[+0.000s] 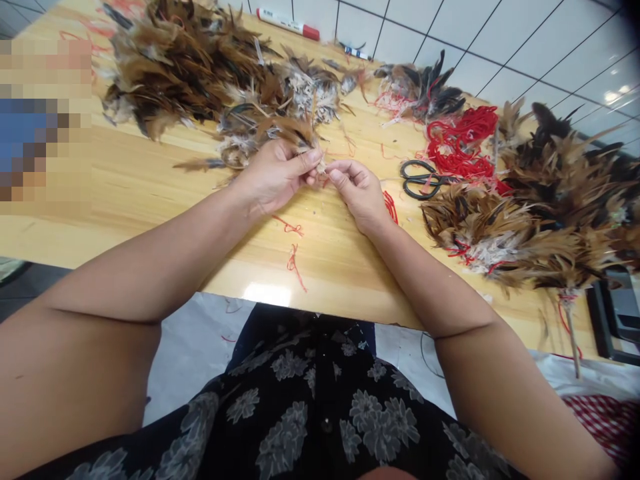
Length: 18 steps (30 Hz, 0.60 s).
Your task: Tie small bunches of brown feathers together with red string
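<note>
A: Grip state, quick?
B: My left hand (275, 175): closed, feather bunch (297, 132) pinched between thumb and fingertips. My right hand (359, 193): fingers curled, tips right at the bunch's pale end. Can't tell if they pinch anything.
A: Where's the bunch?
B: In my left grip, above the wooden table (350, 273), brown feathers fanning away from me.
A: Right of the grip?
B: Black scissors (424, 179) near, red cord (463, 143) just past them, then the brown feather bundles (480, 230) by my right forearm.
A: Beyond it?
B: Big feather pile (195, 67), ahead and left. Farther out, a red-capped marker (287, 25) near the tiled wall (465, 40).
A: Nearer me?
B: Red thread scraps (294, 263), loose on the wood, between my forearms.
</note>
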### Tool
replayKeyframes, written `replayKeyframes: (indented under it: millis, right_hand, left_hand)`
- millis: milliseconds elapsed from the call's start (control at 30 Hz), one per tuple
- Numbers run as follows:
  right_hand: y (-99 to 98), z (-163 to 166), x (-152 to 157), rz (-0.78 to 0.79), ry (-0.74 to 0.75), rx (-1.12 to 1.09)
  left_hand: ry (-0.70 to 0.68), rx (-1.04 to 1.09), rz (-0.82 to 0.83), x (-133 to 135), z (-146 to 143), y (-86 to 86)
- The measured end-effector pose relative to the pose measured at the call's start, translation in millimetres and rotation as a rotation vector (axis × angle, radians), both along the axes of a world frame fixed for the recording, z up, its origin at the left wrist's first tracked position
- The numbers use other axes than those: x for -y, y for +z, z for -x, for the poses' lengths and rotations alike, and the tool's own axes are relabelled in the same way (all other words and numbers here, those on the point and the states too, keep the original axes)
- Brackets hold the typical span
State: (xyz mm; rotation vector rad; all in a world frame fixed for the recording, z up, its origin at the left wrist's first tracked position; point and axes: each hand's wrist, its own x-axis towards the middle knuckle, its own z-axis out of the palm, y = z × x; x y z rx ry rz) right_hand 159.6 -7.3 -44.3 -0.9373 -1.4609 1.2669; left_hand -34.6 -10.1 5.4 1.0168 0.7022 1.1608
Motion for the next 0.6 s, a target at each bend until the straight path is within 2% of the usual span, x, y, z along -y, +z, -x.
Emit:
replayKeyframes:
  millis: [267,467,600]
  right_hand:
    - [-3.2,3.7,-0.2,-0.001,-0.013,0.038]
    - [4.5,6.0,4.8,-0.025,0.036,0.083]
    - [6.0,7.5,6.5,-0.038,0.043,0.104]
  left_hand:
    - [-0.043,-0.040,-0.014,4.7,-2.5,-0.4]
    - [-0.041,-0.006,0.115,10.8,-5.4,4.1]
    - [-0.057,0.007,0.142,11.7,-4.6,5.1]
